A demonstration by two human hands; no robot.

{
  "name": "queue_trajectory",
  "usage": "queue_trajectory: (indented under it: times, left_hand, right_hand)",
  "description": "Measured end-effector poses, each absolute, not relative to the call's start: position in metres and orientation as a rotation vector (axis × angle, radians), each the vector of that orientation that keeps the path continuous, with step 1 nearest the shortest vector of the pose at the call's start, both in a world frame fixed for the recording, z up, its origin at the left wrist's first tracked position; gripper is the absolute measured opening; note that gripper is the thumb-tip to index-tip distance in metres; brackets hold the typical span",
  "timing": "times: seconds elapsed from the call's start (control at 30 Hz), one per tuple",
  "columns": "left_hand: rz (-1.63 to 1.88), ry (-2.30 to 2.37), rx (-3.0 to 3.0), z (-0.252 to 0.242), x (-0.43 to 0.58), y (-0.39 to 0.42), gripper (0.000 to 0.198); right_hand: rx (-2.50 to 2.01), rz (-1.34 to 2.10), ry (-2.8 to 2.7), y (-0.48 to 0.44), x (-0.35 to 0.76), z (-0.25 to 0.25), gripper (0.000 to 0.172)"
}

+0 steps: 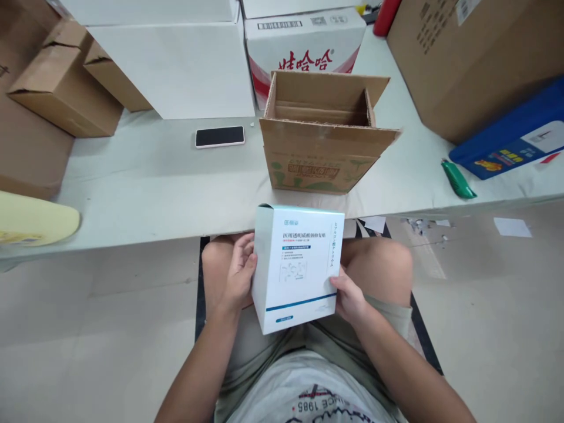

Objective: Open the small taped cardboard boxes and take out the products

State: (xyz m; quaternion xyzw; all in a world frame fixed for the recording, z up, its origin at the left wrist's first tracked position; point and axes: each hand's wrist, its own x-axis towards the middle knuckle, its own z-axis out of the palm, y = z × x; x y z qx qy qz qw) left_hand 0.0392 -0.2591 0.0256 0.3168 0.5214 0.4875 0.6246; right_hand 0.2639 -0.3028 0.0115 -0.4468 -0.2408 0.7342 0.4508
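Note:
Between my two hands, above my lap, is a white and pale-blue printed carton [299, 282], tilted a little, with a dark blue stripe near its bottom. My left hand [240, 270] presses against its left side, fingers bent around the far edge. At the right edge my right hand [350, 291] grips it, thumb on the printed front and the other fingers hidden behind. Just beyond the carton, an open brown cardboard box [324, 158] stands on the table with its flaps up; its bottom inside is hidden.
On the pale table [154, 188] lies a smartphone [220, 137]. White boxes [176, 70] and a red-and-white carton [304, 41] stand behind. Brown boxes [66, 88] sit at left, near a yellow object [35, 220]. A blue container [511, 141] and a green cutter-like tool [458, 179] are at right.

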Motion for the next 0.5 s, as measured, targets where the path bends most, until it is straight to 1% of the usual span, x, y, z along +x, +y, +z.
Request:
queue_trajectory:
  times: [0.1,0.13,0.17,0.27,0.3,0.4,0.5]
  left_hand:
    - [1.12,1.292,0.786,0.033,0.045,-0.253,0.058]
    - [1.093,1.279,0.836,0.037,0.046,-0.252,0.057]
    - [1.057,1.222,0.891,0.041,0.045,-0.252,0.061]
    - [0.938,0.885,1.098,0.049,0.036,-0.253,0.086]
    - [0.919,0.802,1.167,0.05,0.032,-0.254,0.09]
    - [1.025,0.734,1.332,0.058,0.023,-0.254,0.085]
    - [1.278,0.743,1.377,0.084,0.019,-0.236,0.086]
  right_hand:
    - [-1.152,1.69,-0.697,-0.298,0.267,0.015,0.105]
    - [-1.171,1.632,-0.74,-0.296,0.268,0.018,0.105]
    - [-1.189,1.578,-0.793,-0.293,0.268,0.02,0.105]
    - [-1.252,1.434,-1.014,-0.287,0.269,0.029,0.109]
    - [-1.259,1.394,-1.102,-0.286,0.27,0.032,0.109]
    - [-1.146,1.322,-1.442,-0.28,0.272,0.048,0.11]
    - [-1.055,1.263,-1.727,-0.259,0.273,0.083,0.097]
